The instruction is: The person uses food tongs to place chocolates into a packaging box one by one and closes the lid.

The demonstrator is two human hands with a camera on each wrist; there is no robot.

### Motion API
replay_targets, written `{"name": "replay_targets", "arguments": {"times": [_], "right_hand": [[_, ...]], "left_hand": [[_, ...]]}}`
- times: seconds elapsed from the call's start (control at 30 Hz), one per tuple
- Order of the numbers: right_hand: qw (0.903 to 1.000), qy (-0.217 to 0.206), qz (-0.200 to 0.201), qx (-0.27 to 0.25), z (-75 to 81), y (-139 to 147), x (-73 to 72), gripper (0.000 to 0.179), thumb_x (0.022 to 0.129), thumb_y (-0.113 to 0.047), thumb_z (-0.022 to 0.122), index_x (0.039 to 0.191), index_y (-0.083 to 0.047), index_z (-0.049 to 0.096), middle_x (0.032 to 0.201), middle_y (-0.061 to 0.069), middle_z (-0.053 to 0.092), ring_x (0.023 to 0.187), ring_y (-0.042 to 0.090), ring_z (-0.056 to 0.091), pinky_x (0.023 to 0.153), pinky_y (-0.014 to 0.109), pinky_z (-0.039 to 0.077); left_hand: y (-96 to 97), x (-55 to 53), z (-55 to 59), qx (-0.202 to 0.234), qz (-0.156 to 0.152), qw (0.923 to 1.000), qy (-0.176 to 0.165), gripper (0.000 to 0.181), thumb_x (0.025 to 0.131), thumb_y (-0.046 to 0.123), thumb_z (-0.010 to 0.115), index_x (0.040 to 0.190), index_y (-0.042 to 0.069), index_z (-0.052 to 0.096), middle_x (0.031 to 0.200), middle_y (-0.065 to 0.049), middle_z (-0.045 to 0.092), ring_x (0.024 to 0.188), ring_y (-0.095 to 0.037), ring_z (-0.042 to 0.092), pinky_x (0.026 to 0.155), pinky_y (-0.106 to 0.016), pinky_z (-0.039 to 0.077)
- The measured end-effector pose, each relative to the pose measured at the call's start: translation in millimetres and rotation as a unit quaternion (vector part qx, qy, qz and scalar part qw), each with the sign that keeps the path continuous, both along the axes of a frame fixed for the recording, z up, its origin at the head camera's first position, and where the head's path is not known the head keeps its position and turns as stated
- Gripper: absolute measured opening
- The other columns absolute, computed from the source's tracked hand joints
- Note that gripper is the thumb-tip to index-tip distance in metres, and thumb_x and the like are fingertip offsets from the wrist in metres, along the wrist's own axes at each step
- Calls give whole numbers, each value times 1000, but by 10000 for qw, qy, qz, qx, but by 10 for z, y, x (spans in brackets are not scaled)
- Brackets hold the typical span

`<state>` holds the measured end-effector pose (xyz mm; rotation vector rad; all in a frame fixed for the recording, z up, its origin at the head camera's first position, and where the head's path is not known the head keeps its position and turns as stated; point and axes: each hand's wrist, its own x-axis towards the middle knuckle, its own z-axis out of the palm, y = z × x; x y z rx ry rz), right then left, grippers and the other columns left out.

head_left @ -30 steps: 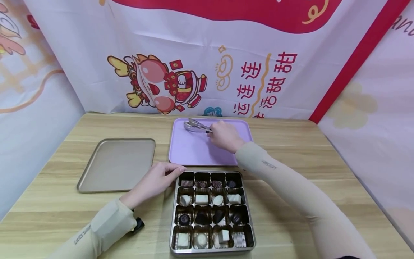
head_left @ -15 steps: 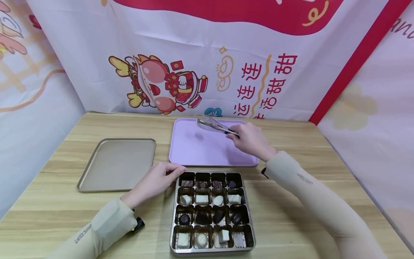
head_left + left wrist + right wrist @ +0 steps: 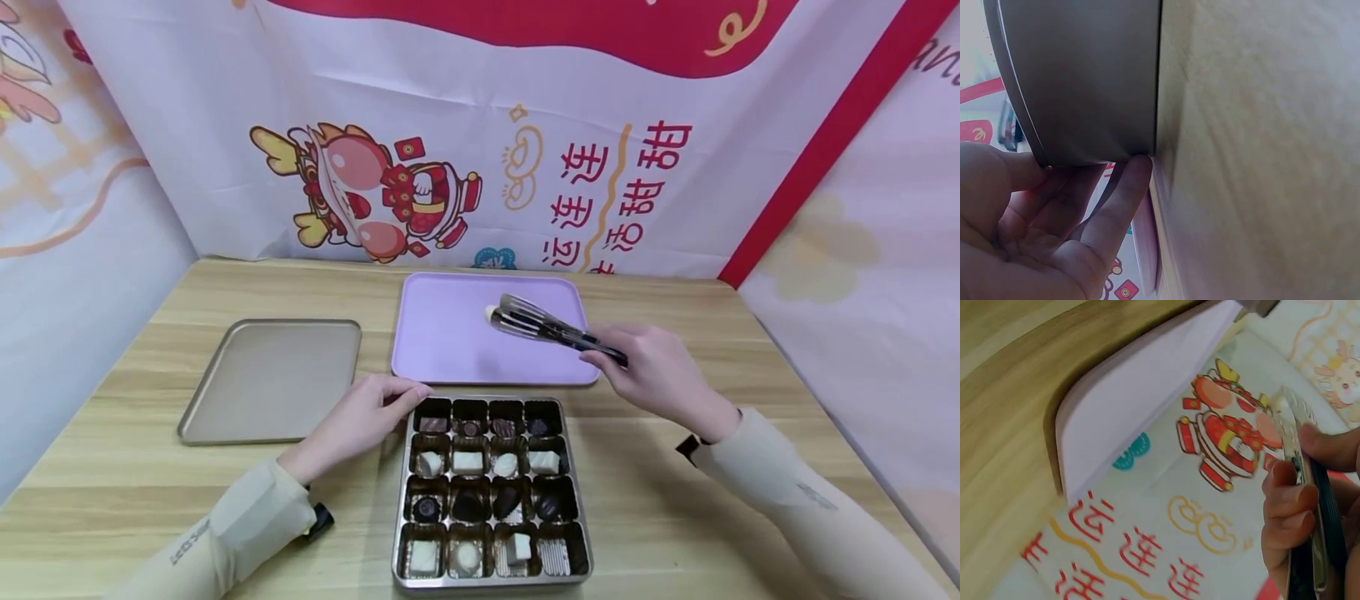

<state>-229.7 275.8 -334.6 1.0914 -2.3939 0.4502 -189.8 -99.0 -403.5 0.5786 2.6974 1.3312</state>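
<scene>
My right hand (image 3: 660, 371) grips metal tongs (image 3: 551, 325) over the right part of the purple tray (image 3: 442, 342). A small whitish piece (image 3: 491, 313) shows at the tips of the tongs. In the right wrist view, fingers and thumb wrap the dark handles of the tongs (image 3: 1319, 531). My left hand (image 3: 371, 412) holds the far left corner of a square metal tin (image 3: 401, 500). Close up, its fingertips lie along the tin's side wall (image 3: 1085, 75). Rows of dark chocolates (image 3: 468, 504) and white chocolates (image 3: 468, 462) sit in the tin's compartments.
A flat beige-gold baking tray (image 3: 277, 375) lies left of the purple tray on the wooden table (image 3: 690, 333). In the tin's near right compartment a ribbed liner (image 3: 555, 557) shows. A printed cloth (image 3: 420, 50) hangs behind the table.
My right hand has drawn back toward me and to the right with the tongs, from the far part of the purple tray. The whitish piece now shows at their tips. The left hand stays put.
</scene>
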Motion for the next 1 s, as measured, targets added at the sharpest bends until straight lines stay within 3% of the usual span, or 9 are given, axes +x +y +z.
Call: {"name": "replay_targets", "arguments": {"times": [0.23, 0.5, 0.83, 1.0], "right_hand": [[9952, -35, 972, 44, 92, 321, 202, 30, 96, -34, 66, 108, -7, 73, 94, -4, 71, 71, 4, 61, 55, 28, 51], [9801, -199, 1971, 116, 163, 438, 308, 29, 98, -32, 63, 106, -6, 72, 81, -13, 57, 61, -6, 45, 52, 13, 40], [9631, -602, 2603, 314, 254, 503, 522, 26, 96, -24, 68, 110, -2, 71, 96, -1, 69, 76, -1, 61, 63, 18, 51], [9592, -894, 2639, 475, 267, 593, 603, 22, 92, -20, 72, 111, -8, 70, 92, -12, 61, 74, -8, 51, 62, 11, 45]], "left_hand": [[5, -3, -1, 4, -26, 10000, -45, 29, 102, 26, 56, 120, 7, 70, 119, -7, 68, 118, -28, 58, 101, -49, 41], [-36, -3, -6, -46, 16, 9999, 93, 28, 102, 26, 56, 119, 10, 71, 118, -6, 68, 116, -28, 59, 100, -49, 42], [-16, -4, -9, -5, -11, 10000, 41, 29, 102, 27, 56, 118, 9, 71, 119, -5, 68, 117, -28, 59, 101, -50, 42], [-12, -12, -19, -11, -15, 10000, 66, 29, 102, 28, 56, 117, 9, 72, 118, -5, 68, 116, -27, 59, 101, -49, 42]]}}
